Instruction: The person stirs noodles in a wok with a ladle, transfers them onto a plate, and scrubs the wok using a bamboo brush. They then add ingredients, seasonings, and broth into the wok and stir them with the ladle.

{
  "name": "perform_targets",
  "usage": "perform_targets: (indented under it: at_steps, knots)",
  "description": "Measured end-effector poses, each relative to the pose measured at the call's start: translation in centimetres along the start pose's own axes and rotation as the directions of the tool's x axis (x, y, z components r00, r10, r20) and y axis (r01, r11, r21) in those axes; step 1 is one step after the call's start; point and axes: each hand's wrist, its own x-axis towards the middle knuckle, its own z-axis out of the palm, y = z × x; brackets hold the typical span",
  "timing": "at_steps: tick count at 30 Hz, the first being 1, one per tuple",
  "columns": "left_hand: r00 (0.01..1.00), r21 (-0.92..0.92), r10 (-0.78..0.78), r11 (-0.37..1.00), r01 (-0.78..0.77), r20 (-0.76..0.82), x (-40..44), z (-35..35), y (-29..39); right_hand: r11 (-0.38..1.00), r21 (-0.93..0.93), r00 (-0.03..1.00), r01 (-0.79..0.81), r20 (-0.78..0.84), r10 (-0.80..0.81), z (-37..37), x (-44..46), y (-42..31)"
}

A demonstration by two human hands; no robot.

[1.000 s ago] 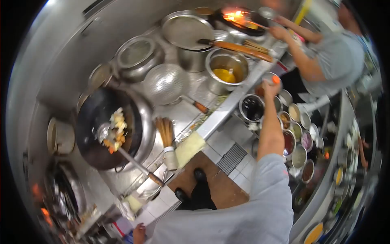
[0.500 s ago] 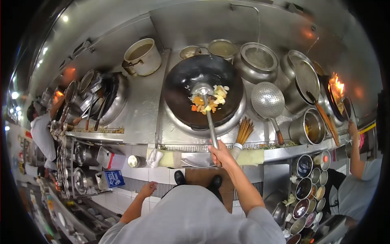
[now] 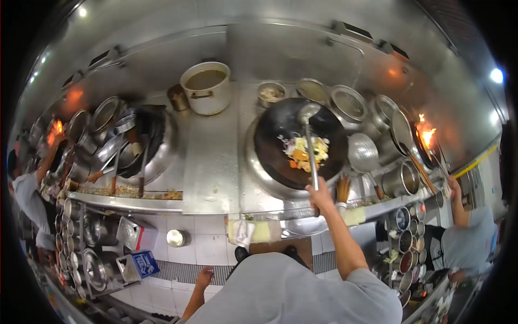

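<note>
My right hand (image 3: 322, 197) is closed round the handle of a long metal ladle (image 3: 311, 148). The ladle's bowl rests toward the far side of a large black wok (image 3: 272, 156). Chopped vegetables (image 3: 306, 153), white, yellow and orange, lie in the middle of the wok under the ladle's shaft. My left hand (image 3: 204, 276) hangs low over the tiled floor, away from the counter. Its fingers look loosely curled and small in view, and nothing shows in them.
Right of the wok are a perforated skimmer (image 3: 363, 153), a bamboo brush (image 3: 342, 190) and a steel pot (image 3: 401, 179). A white pot (image 3: 205, 88) stands behind left. Co-workers stand at both sides (image 3: 467, 237), near flames. A folded cloth (image 3: 244, 232) lies on the front edge.
The view has swung left. Since one second ago my right hand has moved from the seasoning containers to the ladle. The ladle's bowl has shifted from the food toward the wok's far side.
</note>
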Motion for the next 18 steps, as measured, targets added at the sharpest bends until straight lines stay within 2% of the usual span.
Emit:
perform_targets:
  at_steps: [2,3,4,5,6,8,10,13,14,15,16,17,18]
  knots:
    - [0.998,-0.084,-0.014,0.996,0.009,-0.068,-0.4,-2.5,-1.0,0.991,0.097,0.996,0.089,0.023,-0.091,1.8,1.2,-2.8]
    - [0.982,-0.162,-0.112,0.983,0.087,-0.154,-1.0,-3.7,-1.0,0.952,0.302,0.986,0.044,0.139,-0.089,2.7,2.3,-3.6]
    - [0.952,-0.245,-0.219,0.955,0.164,-0.215,-1.4,-4.2,-1.3,0.839,0.537,0.948,-0.089,0.305,-0.095,3.5,3.0,-5.5]
    - [0.949,-0.369,-0.233,0.918,0.144,-0.211,-1.2,-5.2,-3.0,0.809,0.577,0.928,-0.117,0.354,-0.119,5.1,3.9,-7.8]
    - [0.946,-0.388,-0.238,0.911,0.139,-0.22,-1.1,-5.3,-4.7,0.774,0.616,0.909,-0.149,0.394,-0.139,6.8,5.1,-10.3]
    - [0.9,-0.428,-0.323,0.886,0.178,-0.294,-2.9,-5.7,-4.5,0.921,0.382,0.901,-0.075,0.422,-0.101,10.5,8.7,-16.4]
    - [0.904,-0.48,-0.32,0.864,0.156,-0.283,-3.7,-5.1,-6.4,0.946,0.288,0.879,0.15,0.399,-0.261,14.5,14.6,-19.7]
    - [0.892,-0.583,-0.355,0.801,0.136,-0.28,-6.1,-2.9,-6.9,0.96,0.254,0.869,0.12,0.44,-0.225,21.7,21.8,-25.6]
    - [0.921,-0.702,-0.329,0.706,0.093,-0.21,-6.4,-2.5,-9.1,0.977,0.134,0.882,0.164,0.423,-0.206,24.2,24.3,-26.8]
    - [0.941,-0.705,-0.242,0.709,0.005,-0.237,-7.5,-1.4,-10.4,0.979,0.01,0.895,0.203,0.403,-0.19,26.5,26.7,-27.6]
    - [0.94,-0.629,-0.197,0.777,-0.024,-0.279,-9.0,-0.3,-10.7,0.977,0.012,0.89,0.212,0.412,-0.198,28.5,29.6,-27.8]
    - [0.877,-0.657,-0.347,0.752,0.049,-0.331,-9.3,2.0,-12.3,0.961,-0.051,0.861,0.273,0.457,-0.221,29.9,32.7,-27.4]
    - [0.871,-0.635,-0.387,0.764,0.119,-0.303,-11.4,3.0,-12.7,0.936,-0.109,0.832,0.334,0.501,-0.238,31.1,34.8,-27.6]
